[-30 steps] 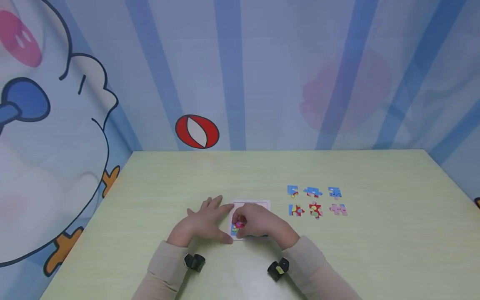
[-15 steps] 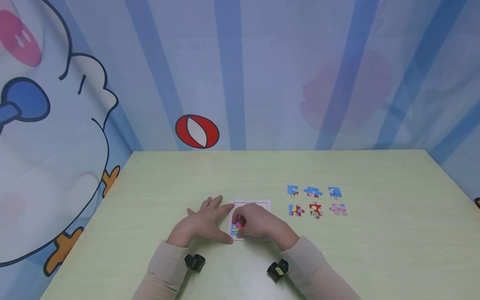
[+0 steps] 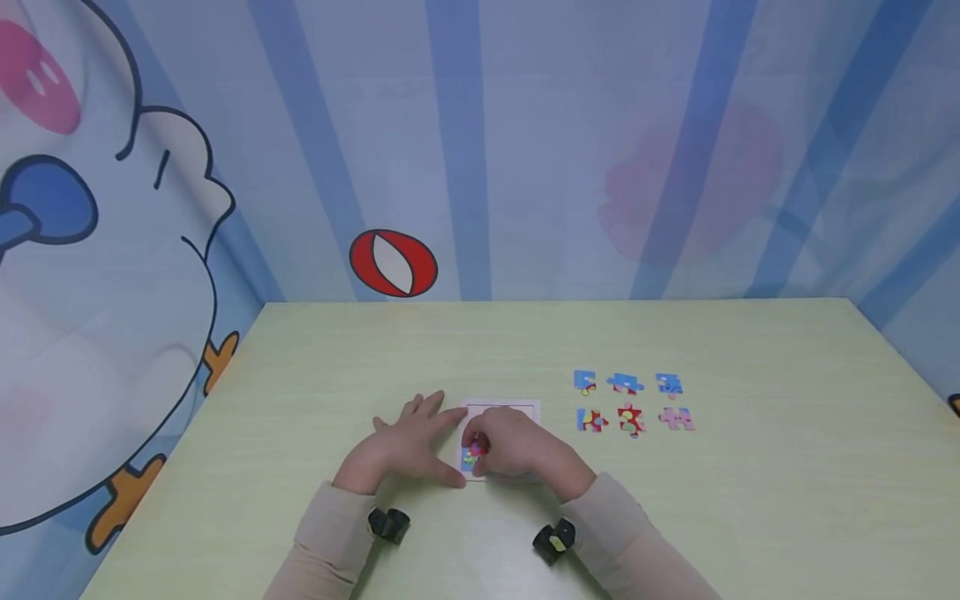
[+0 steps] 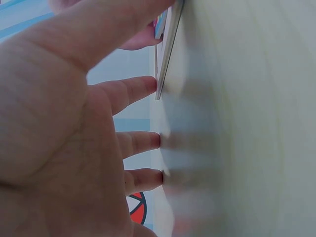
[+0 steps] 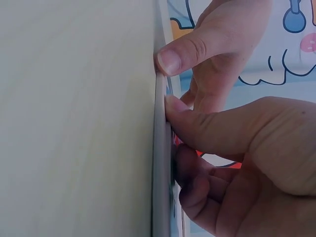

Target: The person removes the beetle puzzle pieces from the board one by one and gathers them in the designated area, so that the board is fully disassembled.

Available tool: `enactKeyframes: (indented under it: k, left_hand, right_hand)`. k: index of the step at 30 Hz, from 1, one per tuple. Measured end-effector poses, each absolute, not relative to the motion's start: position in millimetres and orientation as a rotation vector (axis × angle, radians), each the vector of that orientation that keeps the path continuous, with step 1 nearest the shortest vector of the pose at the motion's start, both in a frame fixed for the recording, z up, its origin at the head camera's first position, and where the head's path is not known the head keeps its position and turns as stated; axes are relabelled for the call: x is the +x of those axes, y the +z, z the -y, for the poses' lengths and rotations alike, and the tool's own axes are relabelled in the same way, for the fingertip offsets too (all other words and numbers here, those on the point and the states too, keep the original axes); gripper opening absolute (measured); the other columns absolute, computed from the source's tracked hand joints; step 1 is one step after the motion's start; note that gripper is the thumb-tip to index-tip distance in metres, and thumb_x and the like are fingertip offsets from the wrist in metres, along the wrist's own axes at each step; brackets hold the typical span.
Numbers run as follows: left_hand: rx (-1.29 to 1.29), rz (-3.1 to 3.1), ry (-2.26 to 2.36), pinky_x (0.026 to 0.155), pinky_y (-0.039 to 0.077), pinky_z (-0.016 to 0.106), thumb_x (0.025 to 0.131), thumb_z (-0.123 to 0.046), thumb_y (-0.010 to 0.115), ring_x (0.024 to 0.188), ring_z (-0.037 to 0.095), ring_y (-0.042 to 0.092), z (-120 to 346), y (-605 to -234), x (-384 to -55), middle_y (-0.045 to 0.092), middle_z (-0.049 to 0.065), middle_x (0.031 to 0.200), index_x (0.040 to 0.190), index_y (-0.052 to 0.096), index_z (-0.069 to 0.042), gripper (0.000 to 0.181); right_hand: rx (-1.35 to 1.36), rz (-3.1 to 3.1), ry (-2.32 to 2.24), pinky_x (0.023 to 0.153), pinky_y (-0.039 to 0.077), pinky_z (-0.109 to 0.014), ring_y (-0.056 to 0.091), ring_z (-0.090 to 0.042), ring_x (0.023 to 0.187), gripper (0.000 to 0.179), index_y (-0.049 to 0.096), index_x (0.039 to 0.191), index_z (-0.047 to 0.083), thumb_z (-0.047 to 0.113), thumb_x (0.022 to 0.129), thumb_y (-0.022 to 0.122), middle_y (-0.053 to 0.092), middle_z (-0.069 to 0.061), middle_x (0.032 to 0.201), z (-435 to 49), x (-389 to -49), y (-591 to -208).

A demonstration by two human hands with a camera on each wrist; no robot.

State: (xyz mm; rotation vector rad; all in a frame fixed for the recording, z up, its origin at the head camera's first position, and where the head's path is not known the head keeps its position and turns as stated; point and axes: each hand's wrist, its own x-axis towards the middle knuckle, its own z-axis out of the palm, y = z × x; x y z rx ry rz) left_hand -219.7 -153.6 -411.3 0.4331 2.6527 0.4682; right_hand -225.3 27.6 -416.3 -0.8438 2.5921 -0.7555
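Observation:
A shallow white puzzle tray lies flat in front of me. My left hand is spread beside it, thumb at the near left corner and index fingertip at the left edge. In the left wrist view, the other fingertips rest on the table. Over the tray, my right hand has curled fingers and pinches a colourful jigsaw piece at the lower left corner. The right wrist view has the right thumb at the tray's near edge; much of the piece is hidden behind the fingers.
Several loose jigsaw pieces lie in two rows to the right of the tray, among them a red one and a pink one. A printed cloth backdrop stands behind the pale wooden table.

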Motion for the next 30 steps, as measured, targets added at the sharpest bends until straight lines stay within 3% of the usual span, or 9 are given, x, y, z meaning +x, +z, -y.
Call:
enactKeyframes:
  k: [13, 21, 30]
  left_hand:
    - [0.434, -2.652, 0.468, 0.094, 0.005, 0.085, 0.074, -0.047, 0.079, 0.146, 0.043, 0.006, 154.4, -408.7, -217.5, 0.015, 0.014, 0.160, 0.149, 0.038, -0.023, 0.089]
    - [0.421, -2.652, 0.465, 0.094, 0.005, 0.084, 0.074, -0.046, 0.079, 0.146, 0.043, 0.007, 153.6, -408.4, -218.1, 0.016, 0.013, 0.160, 0.149, 0.038, -0.023, 0.088]
    - [0.425, -2.660, 0.461, 0.093, 0.007, 0.085, 0.073, -0.046, 0.080, 0.145, 0.044, 0.008, 152.5, -408.2, -217.5, 0.017, 0.014, 0.159, 0.148, 0.040, -0.023, 0.088]
  right_hand:
    - [-0.801, -2.634, -0.722, 0.071, 0.041, -0.028, 0.048, -0.014, 0.072, 0.018, 0.068, 0.093, 0.010, 0.006, 0.078, 0.078, 0.053, 0.004, 0.073, -24.2, -221.2, -413.4]
    - [-0.763, -2.650, -0.759, 0.063, 0.039, -0.028, 0.048, -0.014, 0.070, 0.026, 0.059, 0.080, 0.019, 0.001, 0.075, 0.078, 0.051, 0.005, 0.068, -20.5, -217.9, -409.7]
    - [-0.773, -2.577, -0.872, 0.068, 0.042, -0.031, 0.050, -0.016, 0.072, 0.022, 0.061, 0.084, 0.017, 0.002, 0.078, 0.076, 0.054, 0.002, 0.072, -26.8, -221.5, -412.0]
